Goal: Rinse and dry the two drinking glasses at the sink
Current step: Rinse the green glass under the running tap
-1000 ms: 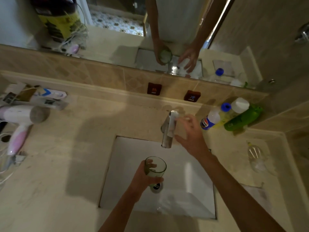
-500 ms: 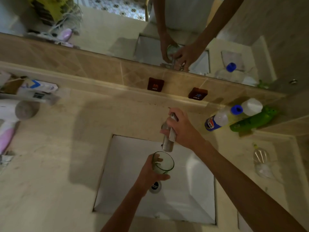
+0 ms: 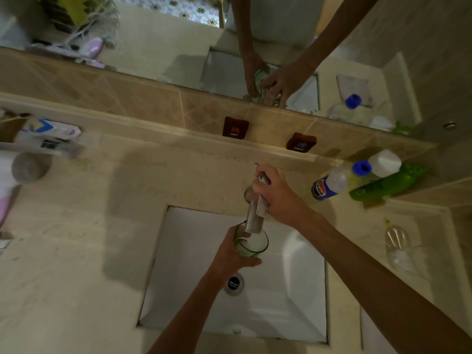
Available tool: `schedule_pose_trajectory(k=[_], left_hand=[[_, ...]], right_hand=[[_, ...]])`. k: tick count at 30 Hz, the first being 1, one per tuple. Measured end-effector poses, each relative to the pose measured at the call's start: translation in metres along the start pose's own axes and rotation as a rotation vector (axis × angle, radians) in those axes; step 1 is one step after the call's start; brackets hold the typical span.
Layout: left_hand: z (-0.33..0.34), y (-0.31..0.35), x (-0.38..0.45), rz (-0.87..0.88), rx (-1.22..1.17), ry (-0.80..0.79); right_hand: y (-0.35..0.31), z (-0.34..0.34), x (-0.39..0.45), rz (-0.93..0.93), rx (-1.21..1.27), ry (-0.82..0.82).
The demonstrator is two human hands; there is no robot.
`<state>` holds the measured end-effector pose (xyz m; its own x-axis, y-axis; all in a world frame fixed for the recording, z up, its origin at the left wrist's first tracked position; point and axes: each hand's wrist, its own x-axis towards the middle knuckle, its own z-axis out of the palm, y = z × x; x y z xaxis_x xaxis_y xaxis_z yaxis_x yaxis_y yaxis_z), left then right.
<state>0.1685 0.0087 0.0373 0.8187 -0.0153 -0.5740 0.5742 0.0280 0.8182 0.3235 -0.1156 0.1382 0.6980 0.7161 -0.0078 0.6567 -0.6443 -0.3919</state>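
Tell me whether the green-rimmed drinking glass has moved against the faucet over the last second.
Yes. The green-rimmed drinking glass, held by the left hand, rose from near the round sink drain up to just under the metal faucet spout.

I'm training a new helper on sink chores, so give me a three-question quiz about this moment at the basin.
1. True or false: the left hand holds the glass under the faucet spout.
2. Multiple choice: what does the right hand grip? A) the green bottle B) the faucet handle C) the drain plug
3. Fill in: the two dark tags on the ledge behind the faucet read HOT and ____.

Key: 1 true; 2 B; 3 COLD.
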Motion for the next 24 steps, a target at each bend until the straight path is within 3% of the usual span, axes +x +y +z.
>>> schedule_pose_trajectory(k=[21, 24], left_hand=[[0.000, 0.002, 0.007, 0.008, 0.037, -0.011], [0.000, 0.001, 0.008, 0.008, 0.073, 0.001]], right_hand=[[0.005, -0.005, 0.011, 0.075, 0.002, -0.065], [0.007, -0.001, 0.010, 0.019, 0.026, -0.009]])
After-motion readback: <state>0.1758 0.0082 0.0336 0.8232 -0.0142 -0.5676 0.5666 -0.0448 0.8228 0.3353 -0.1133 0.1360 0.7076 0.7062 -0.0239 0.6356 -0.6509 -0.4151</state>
